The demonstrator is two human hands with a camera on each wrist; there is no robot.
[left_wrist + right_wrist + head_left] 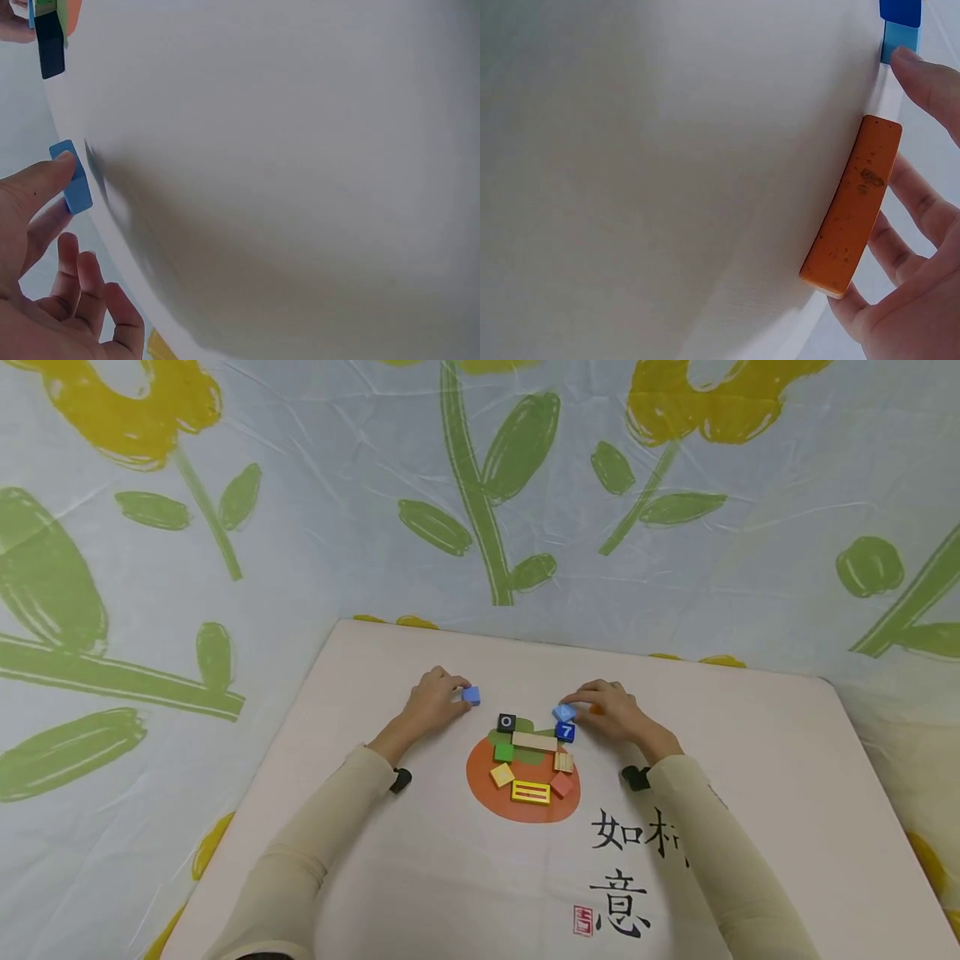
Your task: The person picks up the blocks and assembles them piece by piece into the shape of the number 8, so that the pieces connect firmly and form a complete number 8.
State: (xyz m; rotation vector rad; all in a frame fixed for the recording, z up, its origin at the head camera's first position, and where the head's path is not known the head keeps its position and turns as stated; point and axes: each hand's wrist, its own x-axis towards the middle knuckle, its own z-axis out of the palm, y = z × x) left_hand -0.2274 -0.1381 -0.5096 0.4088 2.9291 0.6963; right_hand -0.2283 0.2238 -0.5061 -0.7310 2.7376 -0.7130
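My left hand (433,700) pinches a blue block (471,696) between thumb and forefinger, left of the block arrangement. The left wrist view shows the same blue block (71,177), with the other fingers loosely bent. On the other side, my right hand (613,712) has thumb and forefinger at a light blue block (564,713), which touches a dark blue block (566,732) marked 7. A long orange block (853,206) lies against the remaining fingers of that hand; whether they grip it cannot be told. A black block (506,722) marked O sits between the hands.
A beige bar (535,742), a green block (503,752), a yellow block (502,775), a striped yellow block (531,792), a red block (562,785) and a wooden block (563,762) form a ring on the orange print. Black characters (621,893) mark the pale tabletop (420,877).
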